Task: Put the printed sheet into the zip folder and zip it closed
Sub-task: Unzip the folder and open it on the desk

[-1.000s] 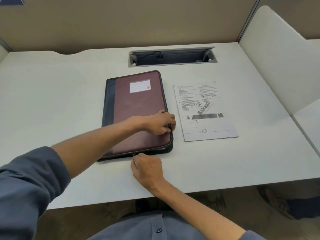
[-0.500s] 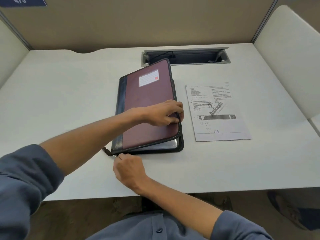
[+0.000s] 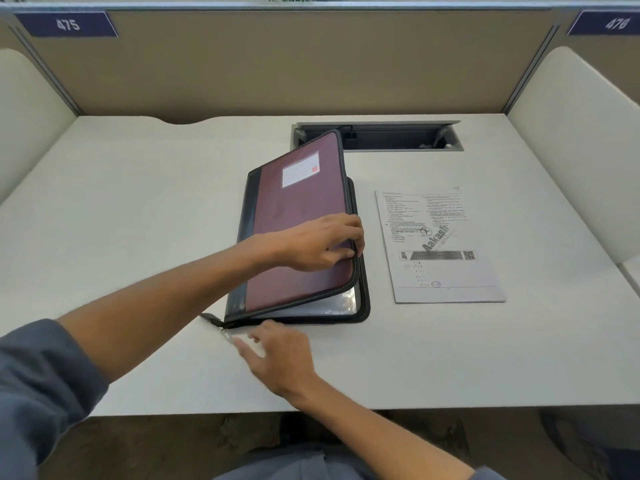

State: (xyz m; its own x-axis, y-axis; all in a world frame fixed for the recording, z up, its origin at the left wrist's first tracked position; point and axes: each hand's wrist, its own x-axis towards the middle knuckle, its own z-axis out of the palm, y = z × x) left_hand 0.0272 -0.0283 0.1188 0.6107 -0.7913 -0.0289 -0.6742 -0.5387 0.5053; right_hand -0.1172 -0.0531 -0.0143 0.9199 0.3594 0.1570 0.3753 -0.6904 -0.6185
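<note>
A maroon zip folder (image 3: 298,237) with a dark spine lies near the middle of a white desk (image 3: 138,209), its front cover raised on the right-hand side so that clear plastic sleeves (image 3: 341,303) show in the gap above the black lower half. The left hand (image 3: 320,242) reaches across the cover and grips its lifted right edge, fingers curled over the zip border and thumb underneath. The zip pull (image 3: 221,330) lies on the desk at the folder's near left corner, at the end of a loose zip tail; the right hand (image 3: 277,355) hovers just beside it with fingers loosely spread, holding nothing, though motion blur makes it unclear whether a fingertip touches the pull. The printed sheet (image 3: 438,245) lies flat on the desk just right of the folder, apart from it, text facing up. Behind the folder a recessed cable tray (image 3: 398,138) is set into the desk, beneath a tan partition (image 3: 277,64) bearing number plates "475" (image 3: 67,25) and, on the right, one too blurred to read.
</note>
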